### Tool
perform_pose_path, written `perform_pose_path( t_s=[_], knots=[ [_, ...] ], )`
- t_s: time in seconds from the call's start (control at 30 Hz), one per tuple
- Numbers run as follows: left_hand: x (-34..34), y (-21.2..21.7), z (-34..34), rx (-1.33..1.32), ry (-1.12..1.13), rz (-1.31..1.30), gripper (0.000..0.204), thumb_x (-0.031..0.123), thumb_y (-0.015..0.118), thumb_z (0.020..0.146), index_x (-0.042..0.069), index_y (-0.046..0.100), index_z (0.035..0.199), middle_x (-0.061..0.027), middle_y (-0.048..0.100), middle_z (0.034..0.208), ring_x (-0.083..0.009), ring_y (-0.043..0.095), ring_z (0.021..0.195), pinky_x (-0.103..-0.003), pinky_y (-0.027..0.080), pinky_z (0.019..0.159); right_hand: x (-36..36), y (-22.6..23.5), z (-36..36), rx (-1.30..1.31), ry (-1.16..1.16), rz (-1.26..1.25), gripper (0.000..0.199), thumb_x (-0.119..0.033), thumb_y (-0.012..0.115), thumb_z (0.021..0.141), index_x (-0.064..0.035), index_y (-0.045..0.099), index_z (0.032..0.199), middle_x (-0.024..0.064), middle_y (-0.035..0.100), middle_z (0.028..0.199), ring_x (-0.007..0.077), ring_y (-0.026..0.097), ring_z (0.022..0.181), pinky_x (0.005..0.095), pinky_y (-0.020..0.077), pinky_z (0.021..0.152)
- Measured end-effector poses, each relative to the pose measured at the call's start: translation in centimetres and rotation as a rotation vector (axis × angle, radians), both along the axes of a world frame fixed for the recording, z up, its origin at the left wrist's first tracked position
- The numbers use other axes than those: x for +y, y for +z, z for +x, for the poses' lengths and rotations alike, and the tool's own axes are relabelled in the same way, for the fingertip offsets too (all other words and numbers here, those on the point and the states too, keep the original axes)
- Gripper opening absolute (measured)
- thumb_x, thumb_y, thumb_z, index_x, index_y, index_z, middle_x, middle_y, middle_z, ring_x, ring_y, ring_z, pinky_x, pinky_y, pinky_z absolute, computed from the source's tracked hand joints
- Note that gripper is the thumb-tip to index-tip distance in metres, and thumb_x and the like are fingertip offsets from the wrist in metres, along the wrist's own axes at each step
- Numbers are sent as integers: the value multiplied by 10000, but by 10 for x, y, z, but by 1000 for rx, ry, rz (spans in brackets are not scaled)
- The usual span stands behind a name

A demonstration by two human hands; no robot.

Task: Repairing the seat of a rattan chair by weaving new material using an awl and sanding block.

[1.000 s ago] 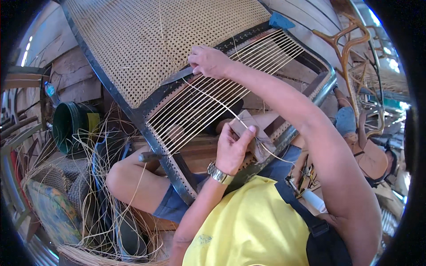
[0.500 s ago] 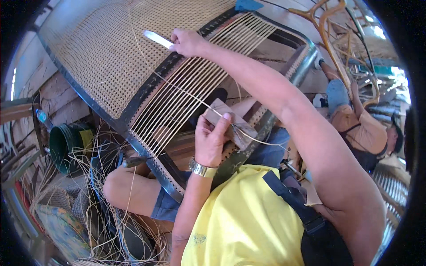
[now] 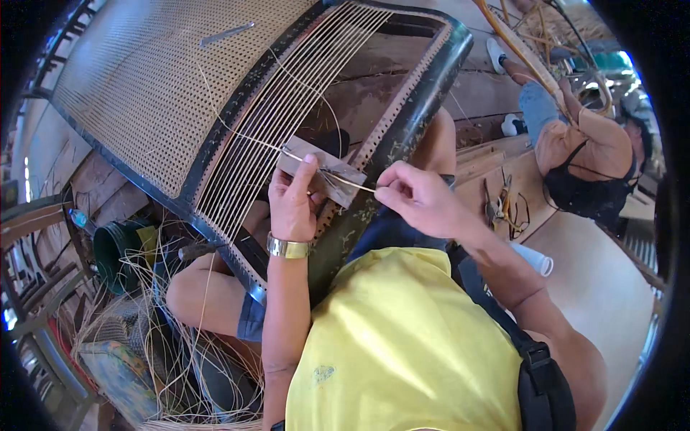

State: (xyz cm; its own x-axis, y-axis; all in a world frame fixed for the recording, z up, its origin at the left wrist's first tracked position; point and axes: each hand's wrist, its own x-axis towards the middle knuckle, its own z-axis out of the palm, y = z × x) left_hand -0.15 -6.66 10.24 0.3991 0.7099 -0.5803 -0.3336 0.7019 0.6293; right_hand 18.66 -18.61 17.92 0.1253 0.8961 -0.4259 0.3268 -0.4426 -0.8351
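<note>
A thin, pale cane strand [image 3: 364,187] crosses a flat brown wooden block [image 3: 336,192] slanting over the inner edge of a black, flower-painted frame [image 3: 395,144], whose opening parallel strands [image 3: 287,108] span beside a woven panel [image 3: 151,86].

I sit over a floor [image 3: 471,90] of wooden planks, with a dark frame [image 3: 411,129] resting across my folded legs [image 3: 198,293]. A slim metal blade [image 3: 227,34] lies on the frame's woven cane panel [image 3: 154,97]. To my left are a green bucket [image 3: 113,260] and tangled loose strands [image 3: 180,327]; to my right, some hand tools [image 3: 496,209] lie on brown wood [image 3: 474,192].
</note>
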Motion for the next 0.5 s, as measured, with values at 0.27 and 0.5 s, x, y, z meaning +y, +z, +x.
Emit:
perform_pose_path(
  t_s=[0.27,0.5],
  knots=[
    [-2,5,2,-1,27,-10,261,223,767,870,133,607,1055,29,661,909,-92,607,725,-250,451,560,-108,-12,92,-318,-133,-150,200,-214,633,939,-16,651,920,92,627,778,141,573,724,317,480,676],
    [-1,2,2,11,36,-20,261,225,769,869,137,607,1053,40,662,909,-73,577,697,-238,434,551,-100,13,116,-838,-6,-28,319,-296,665,900,-32,636,1075,163,653,1059,324,650,969,428,508,818]
  ],
)
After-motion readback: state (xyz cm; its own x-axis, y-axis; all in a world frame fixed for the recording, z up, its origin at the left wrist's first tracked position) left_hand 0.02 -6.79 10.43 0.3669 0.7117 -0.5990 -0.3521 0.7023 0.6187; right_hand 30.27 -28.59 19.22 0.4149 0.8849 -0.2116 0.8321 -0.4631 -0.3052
